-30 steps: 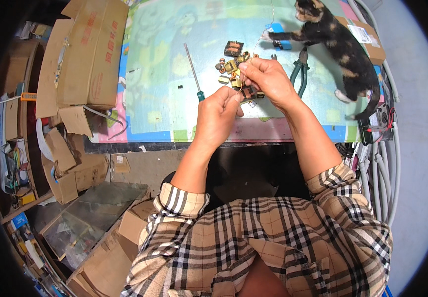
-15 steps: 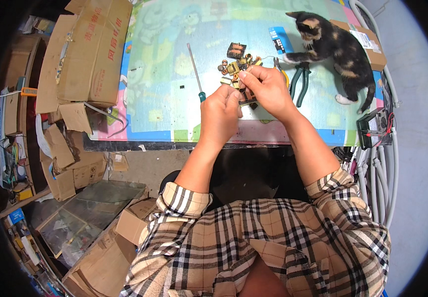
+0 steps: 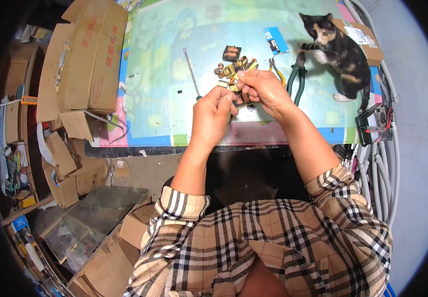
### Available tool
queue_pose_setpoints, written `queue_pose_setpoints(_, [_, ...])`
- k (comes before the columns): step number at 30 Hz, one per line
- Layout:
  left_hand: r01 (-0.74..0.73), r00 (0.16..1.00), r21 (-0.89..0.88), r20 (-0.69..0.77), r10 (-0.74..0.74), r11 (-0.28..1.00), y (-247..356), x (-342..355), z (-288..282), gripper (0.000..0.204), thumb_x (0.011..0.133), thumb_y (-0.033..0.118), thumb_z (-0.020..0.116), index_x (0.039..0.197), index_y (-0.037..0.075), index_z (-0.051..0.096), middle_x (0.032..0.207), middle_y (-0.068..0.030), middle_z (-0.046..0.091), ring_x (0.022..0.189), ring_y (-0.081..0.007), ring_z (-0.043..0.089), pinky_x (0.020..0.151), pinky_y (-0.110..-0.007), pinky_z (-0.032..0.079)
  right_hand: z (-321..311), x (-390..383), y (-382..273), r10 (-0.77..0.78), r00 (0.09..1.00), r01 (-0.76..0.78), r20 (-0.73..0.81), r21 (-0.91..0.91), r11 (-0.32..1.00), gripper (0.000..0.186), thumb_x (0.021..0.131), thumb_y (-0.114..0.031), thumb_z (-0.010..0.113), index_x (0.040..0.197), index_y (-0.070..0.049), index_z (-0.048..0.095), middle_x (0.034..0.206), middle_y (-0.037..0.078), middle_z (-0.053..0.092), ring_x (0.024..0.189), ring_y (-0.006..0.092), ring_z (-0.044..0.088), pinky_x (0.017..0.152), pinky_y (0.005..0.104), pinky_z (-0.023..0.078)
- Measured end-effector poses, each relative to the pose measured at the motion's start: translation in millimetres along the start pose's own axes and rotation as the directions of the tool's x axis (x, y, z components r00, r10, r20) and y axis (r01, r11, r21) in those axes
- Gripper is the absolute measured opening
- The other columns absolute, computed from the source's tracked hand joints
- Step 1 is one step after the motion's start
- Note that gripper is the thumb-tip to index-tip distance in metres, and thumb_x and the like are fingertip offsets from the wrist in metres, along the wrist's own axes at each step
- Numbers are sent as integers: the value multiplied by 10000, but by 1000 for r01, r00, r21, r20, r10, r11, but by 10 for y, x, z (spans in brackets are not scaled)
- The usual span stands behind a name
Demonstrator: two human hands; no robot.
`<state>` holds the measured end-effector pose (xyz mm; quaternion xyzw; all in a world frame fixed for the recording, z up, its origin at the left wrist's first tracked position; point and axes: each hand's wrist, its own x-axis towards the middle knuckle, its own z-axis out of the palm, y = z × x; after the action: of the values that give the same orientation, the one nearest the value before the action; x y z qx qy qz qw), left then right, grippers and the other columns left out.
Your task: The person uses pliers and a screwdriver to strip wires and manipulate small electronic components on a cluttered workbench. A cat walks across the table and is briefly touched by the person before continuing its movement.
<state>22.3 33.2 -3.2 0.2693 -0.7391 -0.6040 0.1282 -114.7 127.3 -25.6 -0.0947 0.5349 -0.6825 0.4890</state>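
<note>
My left hand (image 3: 212,114) is closed, its fingertips pinched above a loose pile of small coils and transformers (image 3: 231,70). My right hand (image 3: 265,93) pinches just to the right of it, over the same parts; whatever thin thing both hold is too small to make out. A screwdriver (image 3: 190,69) lies left of the pile. Yellow-handled cutters (image 3: 279,74) and green-handled pliers (image 3: 300,79) lie to the right, near a blue card (image 3: 276,40). A tortoiseshell cat (image 3: 347,59) is at the right, front paws raised by the pliers' tips.
A large cardboard box (image 3: 90,64) stands at the table's left. A small carton (image 3: 370,42) is behind the cat, a meter with red leads (image 3: 372,126) at the right corner. Grey tubes (image 3: 392,178) stand beside the table; shelves (image 3: 18,168) and more boxes fill the left.
The cat has pulled its outstretched paw back from the blue card and raised its body, now facing more forward. My hands have shifted slightly, still close together.
</note>
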Motion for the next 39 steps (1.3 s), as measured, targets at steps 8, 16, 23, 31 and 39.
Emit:
queue_pose_setpoints(8, [-44, 992, 316, -97, 79, 948, 40, -12, 58, 130, 911, 103, 561, 835, 16, 619, 599, -20, 600, 550, -80, 525, 511, -263, 404, 66, -8, 81, -110, 991, 93, -78, -189, 978, 256, 885, -212, 610, 771, 16, 634, 690, 39, 603, 562, 84, 492, 509, 234, 395])
queue_pose_setpoints(16, [151, 986, -57, 74, -147, 987, 6, 37, -31, 100, 892, 64, 574, 810, 27, 618, 626, -23, 620, 509, -34, 416, 463, -221, 293, 90, -29, 57, -295, 953, 222, -70, -504, 835, 278, 854, -238, 615, 754, 16, 667, 623, 81, 628, 585, 141, 567, 563, 315, 452])
queue_pose_setpoints(23, [148, 988, 140, 28, -153, 979, 49, -11, -21, 157, 861, 91, 587, 739, -2, 624, 559, -42, 604, 535, -76, 507, 521, -255, 403, -82, 56, 2, -351, 923, 220, -156, -535, 816, 317, 865, -267, 605, 735, 17, 655, 601, 79, 610, 570, 134, 556, 557, 310, 440])
queue_pose_setpoints(31, [181, 958, -107, 242, -151, 978, 62, -63, -183, 122, 900, 108, 572, 826, 24, 622, 589, -31, 589, 485, -41, 388, 476, -207, 279, -280, 4, -328, -305, 911, 239, -277, -249, 939, 262, 879, -186, 604, 715, 17, 638, 682, 39, 615, 646, 98, 524, 612, 241, 419])
queue_pose_setpoints(39, [287, 928, -221, 305, -214, 932, 41, -122, -278, 153, 883, 164, 610, 826, 23, 623, 549, -37, 553, 405, -37, 304, 400, -214, 194, -520, 9, -437, -333, 856, 309, -396, -124, 943, 266, 890, -203, 595, 710, -10, 627, 675, 15, 567, 603, 80, 462, 548, 226, 355])
